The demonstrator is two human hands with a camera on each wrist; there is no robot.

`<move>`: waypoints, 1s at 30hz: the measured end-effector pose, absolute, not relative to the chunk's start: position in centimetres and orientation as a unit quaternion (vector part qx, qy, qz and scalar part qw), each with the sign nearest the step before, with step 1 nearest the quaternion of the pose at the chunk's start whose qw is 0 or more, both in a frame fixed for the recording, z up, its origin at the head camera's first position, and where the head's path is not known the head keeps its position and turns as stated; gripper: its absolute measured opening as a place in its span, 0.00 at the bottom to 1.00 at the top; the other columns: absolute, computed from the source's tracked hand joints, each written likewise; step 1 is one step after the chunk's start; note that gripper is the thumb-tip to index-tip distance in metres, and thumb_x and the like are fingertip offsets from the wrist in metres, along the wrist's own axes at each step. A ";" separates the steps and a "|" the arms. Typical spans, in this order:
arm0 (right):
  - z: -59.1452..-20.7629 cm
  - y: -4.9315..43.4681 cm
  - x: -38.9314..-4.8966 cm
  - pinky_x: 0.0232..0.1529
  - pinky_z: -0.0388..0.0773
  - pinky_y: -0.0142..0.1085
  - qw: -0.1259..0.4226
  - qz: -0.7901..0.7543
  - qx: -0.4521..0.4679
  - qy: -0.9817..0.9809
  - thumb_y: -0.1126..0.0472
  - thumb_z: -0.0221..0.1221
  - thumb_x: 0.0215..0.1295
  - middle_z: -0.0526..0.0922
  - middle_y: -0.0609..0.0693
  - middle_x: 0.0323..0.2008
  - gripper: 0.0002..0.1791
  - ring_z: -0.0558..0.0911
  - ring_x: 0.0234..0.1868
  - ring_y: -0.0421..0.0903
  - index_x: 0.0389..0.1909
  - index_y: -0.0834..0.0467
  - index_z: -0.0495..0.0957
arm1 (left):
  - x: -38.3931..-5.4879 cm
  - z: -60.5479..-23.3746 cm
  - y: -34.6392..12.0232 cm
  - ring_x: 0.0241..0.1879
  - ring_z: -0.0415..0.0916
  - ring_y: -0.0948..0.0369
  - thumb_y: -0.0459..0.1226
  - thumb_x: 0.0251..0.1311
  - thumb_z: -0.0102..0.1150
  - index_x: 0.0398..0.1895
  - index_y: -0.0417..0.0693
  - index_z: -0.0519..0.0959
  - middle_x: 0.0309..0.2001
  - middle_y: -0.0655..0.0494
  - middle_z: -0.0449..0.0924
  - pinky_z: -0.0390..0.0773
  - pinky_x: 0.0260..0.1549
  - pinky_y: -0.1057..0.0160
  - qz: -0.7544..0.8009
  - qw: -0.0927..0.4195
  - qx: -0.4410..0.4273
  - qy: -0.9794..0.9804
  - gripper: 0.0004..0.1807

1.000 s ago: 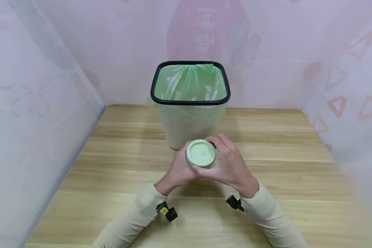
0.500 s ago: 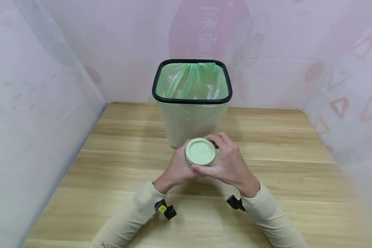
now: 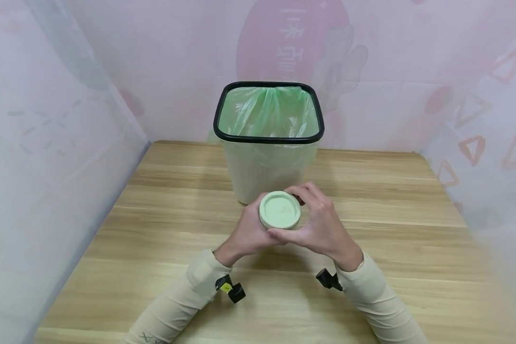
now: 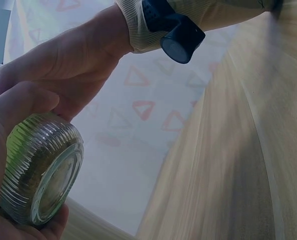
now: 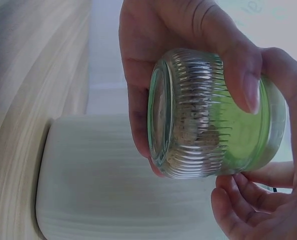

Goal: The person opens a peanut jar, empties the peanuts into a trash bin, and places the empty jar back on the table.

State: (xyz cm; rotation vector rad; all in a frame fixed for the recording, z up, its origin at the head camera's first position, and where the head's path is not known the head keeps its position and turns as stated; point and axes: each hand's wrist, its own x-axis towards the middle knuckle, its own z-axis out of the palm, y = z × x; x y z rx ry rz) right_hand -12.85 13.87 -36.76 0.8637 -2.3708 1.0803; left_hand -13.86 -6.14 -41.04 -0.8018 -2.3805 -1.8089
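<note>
Both hands hold a small ribbed glass jar (image 5: 193, 115) above the table, in front of a bin. Brownish lumps show through its lower part, with a clear green band above them. On top is a pale green round lid (image 3: 279, 210), facing the head camera. My left hand (image 3: 247, 228) grips the jar's body, its thumb across the glass in the right wrist view. My right hand (image 3: 322, 224) curls thumb and fingers around the lid's edge. The jar's base (image 4: 57, 182) tilts into sight in the left wrist view.
A whitish bin (image 3: 266, 169) with a black rim (image 3: 268, 140) stands just behind the hands, lined with a green plastic bag (image 3: 271, 112). Pale printed curtains (image 3: 167, 71) enclose the wooden table (image 3: 382, 229) at the back and sides.
The head view has shifted slightly. Both hands keep hold of the jar and lid in almost the same place, the lid's top facing the camera a little more.
</note>
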 end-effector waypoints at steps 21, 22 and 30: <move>-36.6 14.1 -13.0 0.47 0.78 0.33 0.195 0.394 0.310 -0.843 0.43 0.85 0.37 0.80 0.43 0.45 0.39 0.78 0.45 0.39 0.52 0.54 0.83 | -13.7 -40.7 -6.1 0.63 0.80 0.50 0.31 0.40 0.84 0.66 0.39 0.73 0.61 0.44 0.82 0.78 0.67 0.48 -0.588 0.008 -0.259 -0.766 0.45; -36.6 14.1 -13.0 0.47 0.78 0.33 0.195 0.395 0.311 -0.842 0.43 0.85 0.37 0.80 0.42 0.45 0.39 0.78 0.45 0.39 0.52 0.54 0.83 | -13.7 -40.6 -6.1 0.63 0.80 0.50 0.31 0.40 0.84 0.66 0.39 0.73 0.61 0.44 0.82 0.78 0.68 0.48 -0.589 0.007 -0.259 -0.766 0.45; -36.7 14.1 -13.1 0.46 0.80 0.39 0.197 0.402 0.318 -0.836 0.44 0.86 0.37 0.81 0.44 0.45 0.39 0.78 0.45 0.40 0.52 0.55 0.84 | -13.6 -40.5 -6.2 0.63 0.80 0.51 0.31 0.40 0.84 0.67 0.39 0.73 0.61 0.44 0.82 0.77 0.68 0.49 -0.587 0.005 -0.264 -0.765 0.45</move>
